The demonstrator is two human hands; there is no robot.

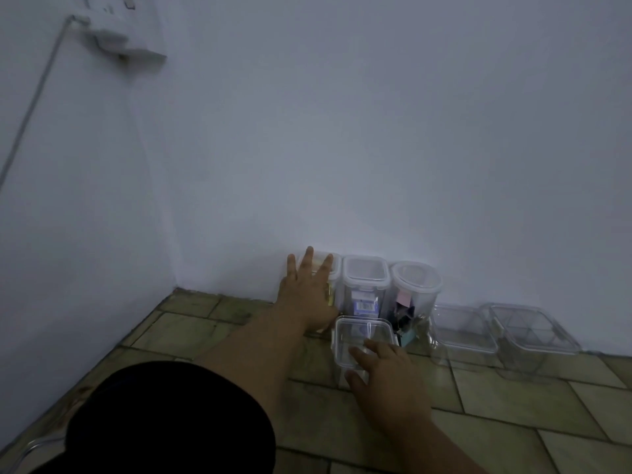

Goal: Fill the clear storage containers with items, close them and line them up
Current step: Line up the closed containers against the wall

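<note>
I am resting my right hand [386, 371], fingers spread, on the lidded square container [362, 340]; my left hand [304, 292], open, is pressing the tall container [319, 268] beyond. Light, slippery plastic; gripping the sides looks safest.

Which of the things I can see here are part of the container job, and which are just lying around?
Job: three tall lidded containers by the wall; square container under right hand; two shallow divided containers; left hand.
Lying about: wall socket and plug, cable.

Containers [365, 285] line wall [376, 148]; tiled floor [513, 405] ahead lies open.
</note>
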